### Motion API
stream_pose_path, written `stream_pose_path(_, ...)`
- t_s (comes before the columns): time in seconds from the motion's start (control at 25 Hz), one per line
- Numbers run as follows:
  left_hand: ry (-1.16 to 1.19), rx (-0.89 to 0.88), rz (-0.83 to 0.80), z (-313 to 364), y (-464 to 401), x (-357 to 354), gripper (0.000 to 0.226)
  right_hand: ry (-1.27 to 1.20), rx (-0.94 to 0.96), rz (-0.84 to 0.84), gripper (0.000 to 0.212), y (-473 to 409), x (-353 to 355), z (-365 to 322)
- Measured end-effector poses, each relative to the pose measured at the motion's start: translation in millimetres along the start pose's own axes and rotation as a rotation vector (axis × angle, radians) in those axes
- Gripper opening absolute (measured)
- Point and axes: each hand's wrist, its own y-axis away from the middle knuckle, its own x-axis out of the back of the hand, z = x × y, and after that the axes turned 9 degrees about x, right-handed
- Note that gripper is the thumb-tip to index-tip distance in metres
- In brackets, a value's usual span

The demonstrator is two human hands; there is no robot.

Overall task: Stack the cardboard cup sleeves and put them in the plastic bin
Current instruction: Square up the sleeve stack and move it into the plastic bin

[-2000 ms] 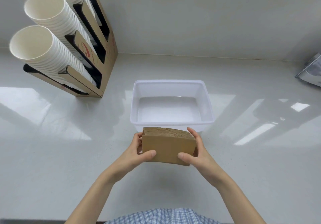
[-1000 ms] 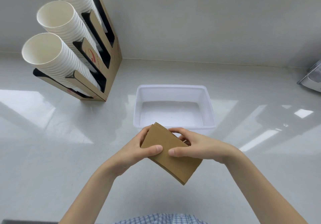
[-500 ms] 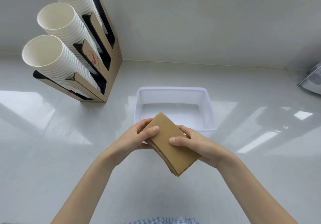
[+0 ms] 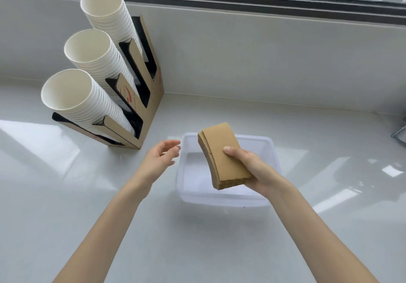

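A stack of brown cardboard cup sleeves [image 4: 222, 153] hangs flat above the translucent white plastic bin [image 4: 273, 151], its long side running away from me. My right hand [image 4: 252, 168] grips the stack from the right, thumb on the top sleeve. My left hand [image 4: 161, 158] hovers just left of the bin's left wall, fingers spread, holding nothing. The bin's inside shows no objects where visible; the stack and my right hand hide part of it.
A cardboard cup dispenser [image 4: 136, 98] with three slanted columns of white paper cups [image 4: 83, 98] stands at the back left on the white counter [image 4: 66, 194]. A wall and window ledge run behind. A metal object [image 4: 401, 132] pokes in at the right edge.
My left hand has let go of the stack and moved left. My right hand alone has carried the stack forward over the bin. The view has tilted upward.
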Motion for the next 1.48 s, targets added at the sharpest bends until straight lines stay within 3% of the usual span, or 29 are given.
stream_pose_path(0.12,-0.072,0.083,0.101,-11.9,-15.3,-5.0,0.028,-0.023,-0.060,0.051,0.037,-22.0,-1.8,6.9)
stream_pose_path(0.28,-0.127,0.159,0.067,-27.2,-27.6,-14.9,0.036,0.023,-0.135,0.104,0.046,-48.1,-8.2,22.5)
stream_pose_path(0.72,-0.018,0.096,0.103,-48.3,-27.7,-24.2,0.019,0.153,-0.213,0.106,0.067,-76.3,-42.0,56.2)
stream_pose_path(0.92,-0.018,0.094,0.094,-47.3,-26.7,-24.8,0.020,0.326,-0.235,0.090,0.090,-73.5,-37.0,47.6)
stream_pose_path(1.12,0.001,0.102,0.100,-48.7,-27.3,-27.0,0.019,0.294,-0.226,0.088,0.075,-72.0,-48.1,51.1)
stream_pose_path(1.32,-0.022,0.091,0.128,-48.9,-28.5,-30.5,0.020,0.490,-0.216,0.119,0.070,-75.7,-65.1,54.4)
stream_pose_path(1.48,-0.033,0.080,0.129,-49.4,-29.3,-29.7,0.029,0.393,-0.207,0.079,0.061,-70.8,-53.7,51.6)
